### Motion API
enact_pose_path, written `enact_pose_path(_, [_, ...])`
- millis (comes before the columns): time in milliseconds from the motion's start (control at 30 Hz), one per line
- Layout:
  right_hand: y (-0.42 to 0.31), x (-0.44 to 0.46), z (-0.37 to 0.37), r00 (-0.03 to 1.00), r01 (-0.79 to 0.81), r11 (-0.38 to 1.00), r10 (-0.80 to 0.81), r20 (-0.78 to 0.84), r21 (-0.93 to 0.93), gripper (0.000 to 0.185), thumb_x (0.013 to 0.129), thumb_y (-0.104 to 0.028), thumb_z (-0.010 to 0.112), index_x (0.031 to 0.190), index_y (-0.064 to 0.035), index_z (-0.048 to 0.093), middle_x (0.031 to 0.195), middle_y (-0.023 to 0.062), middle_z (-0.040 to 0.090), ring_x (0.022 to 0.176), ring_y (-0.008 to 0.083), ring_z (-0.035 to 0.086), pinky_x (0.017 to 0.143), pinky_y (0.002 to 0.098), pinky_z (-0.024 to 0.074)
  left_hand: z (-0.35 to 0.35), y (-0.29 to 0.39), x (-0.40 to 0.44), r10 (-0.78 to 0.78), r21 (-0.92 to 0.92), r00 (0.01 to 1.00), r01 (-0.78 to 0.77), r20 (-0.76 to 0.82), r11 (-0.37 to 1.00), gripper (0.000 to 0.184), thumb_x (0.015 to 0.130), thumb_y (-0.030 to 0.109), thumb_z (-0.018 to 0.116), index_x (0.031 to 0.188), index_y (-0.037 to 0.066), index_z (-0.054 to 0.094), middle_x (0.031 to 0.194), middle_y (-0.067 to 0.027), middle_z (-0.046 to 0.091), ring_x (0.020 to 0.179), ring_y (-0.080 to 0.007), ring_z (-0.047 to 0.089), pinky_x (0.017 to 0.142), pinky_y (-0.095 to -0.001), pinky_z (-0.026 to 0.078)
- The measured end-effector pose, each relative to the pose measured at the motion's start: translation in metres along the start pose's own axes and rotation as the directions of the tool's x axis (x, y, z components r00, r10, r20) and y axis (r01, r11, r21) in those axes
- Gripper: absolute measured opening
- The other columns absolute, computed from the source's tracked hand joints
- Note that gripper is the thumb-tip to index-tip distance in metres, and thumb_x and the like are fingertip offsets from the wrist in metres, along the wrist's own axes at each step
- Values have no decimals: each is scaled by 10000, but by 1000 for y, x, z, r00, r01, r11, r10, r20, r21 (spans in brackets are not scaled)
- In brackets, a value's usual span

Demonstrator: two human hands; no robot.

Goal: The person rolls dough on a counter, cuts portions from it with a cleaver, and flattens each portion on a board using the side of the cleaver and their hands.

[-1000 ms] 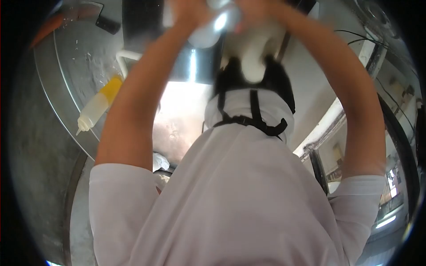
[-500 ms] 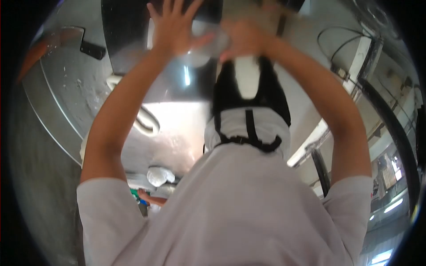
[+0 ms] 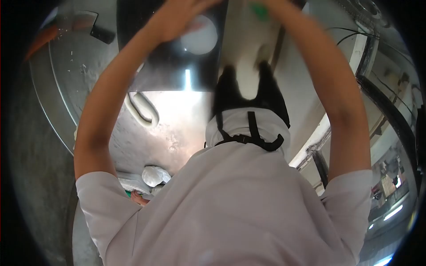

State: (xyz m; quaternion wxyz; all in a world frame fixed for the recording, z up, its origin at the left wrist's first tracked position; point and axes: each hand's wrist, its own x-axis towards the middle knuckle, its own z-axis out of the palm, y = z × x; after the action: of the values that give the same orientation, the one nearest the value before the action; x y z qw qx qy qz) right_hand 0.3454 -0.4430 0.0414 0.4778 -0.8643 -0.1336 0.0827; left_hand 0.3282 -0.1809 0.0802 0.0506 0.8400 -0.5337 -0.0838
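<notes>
My left hand [image 3: 179,20] is over a black board at the top of the view. Its thumb is apart from the other fingers, and the fingertips run toward the top edge. Beneath the thumb lies a flat, round, white piece, possibly dough [image 3: 202,37], on the black board [image 3: 164,73]. Only the wrist end of my right hand [image 3: 271,5] shows at the top edge, smeared by motion, with its fingers out of view. Beside it is a blurred green thing [image 3: 259,11] I cannot make out. A white dough-like rope [image 3: 143,113], bent into a U, lies left of the board.
A tool with a black handle [image 3: 103,34] and flat blade lies on the metal table [image 3: 171,115], near an orange object [image 3: 42,42]. Lower left are a white plastic bundle [image 3: 155,176] and another person's hand [image 3: 138,197]. A frame with dark pipes [image 3: 388,111] stands right.
Both hands have moved up toward the top edge; the right has mostly left the view. The round white piece is now more exposed, and a green thing has appeared by the right hand.
</notes>
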Motion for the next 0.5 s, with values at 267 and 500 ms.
enact_pose_path(267, [-36,-166,80,974,-209,978,207,89,7,505,890,-308,788,1217,-18,534,1073,240,696,974,402,692,849,445,536,0,36,8,-29,-36,959,41,281,999,473,852,30,652,1314,128,623,1357,-149,615,1195,-328,635,1010,-443,510])
enact_pose_path(500, [-40,-211,92,969,-219,975,212,126,39,532,928,-348,742,1222,13,486,1063,273,677,884,425,686,791,458,537,-12,13,-8,115,-398,991,-79,67,914,281,721,14,778,860,22,534,876,-142,622,889,-392,668,816,-437,529])
